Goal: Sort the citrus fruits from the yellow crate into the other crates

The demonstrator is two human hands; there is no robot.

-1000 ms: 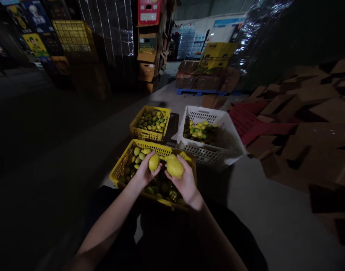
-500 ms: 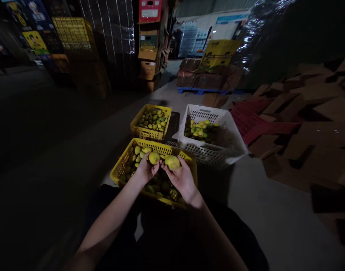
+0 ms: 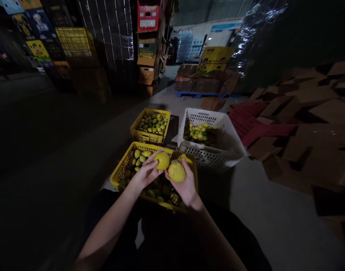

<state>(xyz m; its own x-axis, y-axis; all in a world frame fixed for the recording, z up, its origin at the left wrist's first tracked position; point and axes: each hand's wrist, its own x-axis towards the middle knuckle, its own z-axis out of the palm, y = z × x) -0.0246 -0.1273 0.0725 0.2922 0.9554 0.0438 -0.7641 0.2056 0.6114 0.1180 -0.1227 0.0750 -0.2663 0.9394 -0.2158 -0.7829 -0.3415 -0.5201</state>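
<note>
My left hand (image 3: pixel 145 174) grips a round yellow lemon (image 3: pixel 162 160) by its fingertips. My right hand (image 3: pixel 186 186) cups a second yellow lemon (image 3: pixel 177 171), and the two fruits sit side by side, almost touching. Both hands hover over the near yellow crate (image 3: pixel 120 171), which holds several green and yellow lemons. My forearms reach in from the bottom of the head view.
A second yellow crate (image 3: pixel 138 132) of lemons stands just behind, and a white crate (image 3: pixel 217 153) with several lemons sits to its right. Flattened cardboard (image 3: pixel 316 113) and red crate pieces (image 3: pixel 254 128) lie at the right. Stacked boxes (image 3: pixel 146 49) and a pallet (image 3: pixel 200 94) stand farther back.
Both hands have lifted slightly and turned the lemons; the left lemon now sits higher and closer to the right one.
</note>
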